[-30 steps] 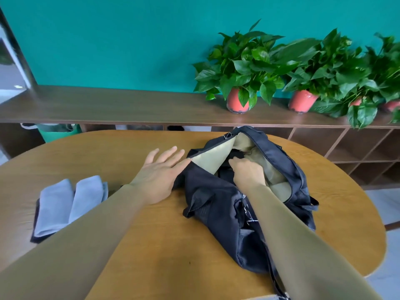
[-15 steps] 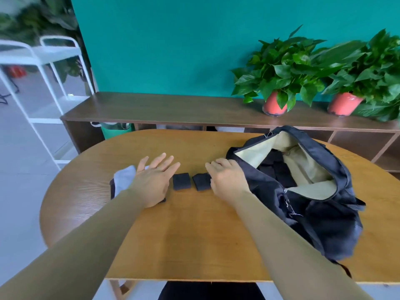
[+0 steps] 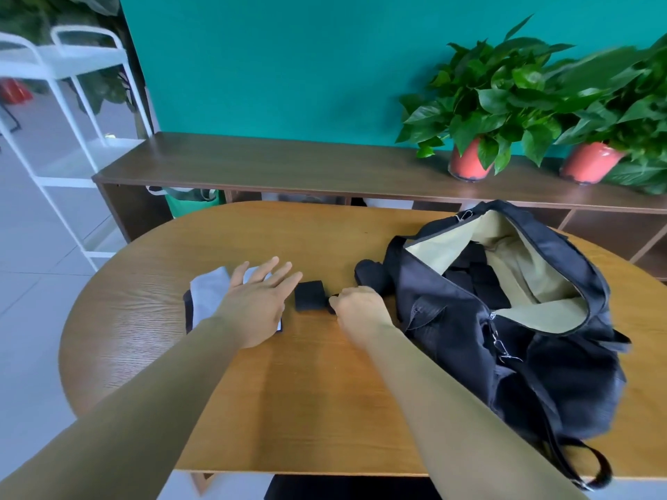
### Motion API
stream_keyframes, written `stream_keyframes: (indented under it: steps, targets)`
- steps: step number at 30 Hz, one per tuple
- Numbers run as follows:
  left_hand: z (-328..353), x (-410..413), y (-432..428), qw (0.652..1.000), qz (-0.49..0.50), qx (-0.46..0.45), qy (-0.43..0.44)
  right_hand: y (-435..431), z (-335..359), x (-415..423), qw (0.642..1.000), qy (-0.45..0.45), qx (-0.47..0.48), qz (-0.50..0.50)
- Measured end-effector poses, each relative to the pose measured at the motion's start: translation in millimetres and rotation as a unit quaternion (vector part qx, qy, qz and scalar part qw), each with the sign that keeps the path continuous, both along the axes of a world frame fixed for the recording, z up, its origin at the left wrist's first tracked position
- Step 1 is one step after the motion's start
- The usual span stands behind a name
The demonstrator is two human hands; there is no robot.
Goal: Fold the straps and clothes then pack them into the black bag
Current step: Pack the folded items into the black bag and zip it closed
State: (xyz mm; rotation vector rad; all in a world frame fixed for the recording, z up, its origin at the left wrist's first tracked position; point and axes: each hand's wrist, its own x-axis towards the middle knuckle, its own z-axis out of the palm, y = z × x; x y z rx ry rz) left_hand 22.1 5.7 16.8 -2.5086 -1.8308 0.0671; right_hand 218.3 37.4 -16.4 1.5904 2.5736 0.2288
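The black bag [image 3: 563, 362] lies open on the right of the wooden table [image 3: 310, 409], showing its beige lining and dark folded items inside. My left hand [image 3: 258, 301] hovers with fingers spread over a folded grey cloth [image 3: 209, 294] that rests on a dark garment. One folded black strap [image 3: 309, 295] lies between my hands. My right hand [image 3: 359, 310] is closed on a second folded black strap [image 3: 331, 305], mostly hidden under its fingers. Another dark rolled piece [image 3: 371, 274] sits against the bag's left side.
A long wooden shelf [image 3: 274, 167] runs behind the table, carrying two potted plants [image 3: 480, 113] in red pots. A green bin [image 3: 191, 202] stands under it. A white metal rack [image 3: 61, 113] is at the far left. The table's near edge is close to my body.
My right hand left the bag, crossed to the two folded straps and closed on the right one. My left hand moved from the bag's edge to above the grey cloth. The view swung left.
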Motion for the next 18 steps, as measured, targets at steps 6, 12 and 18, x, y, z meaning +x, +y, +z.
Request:
stream_keyframes:
  steps: [6, 12, 18]
  targets:
    - [11, 24, 3, 1.000, -0.009, 0.006, -0.003, -19, 18, 17, 0.995, 0.058, 0.077, 0.017]
    - [22, 71, 10, 0.999, -0.035, 0.014, -0.023, -25, 37, 80, 0.957, 0.178, 0.221, 0.051]
    - [28, 139, 25, 0.994, -0.091, 0.031, -0.054, -28, 55, 162, 0.949, 0.173, 0.256, -0.062]
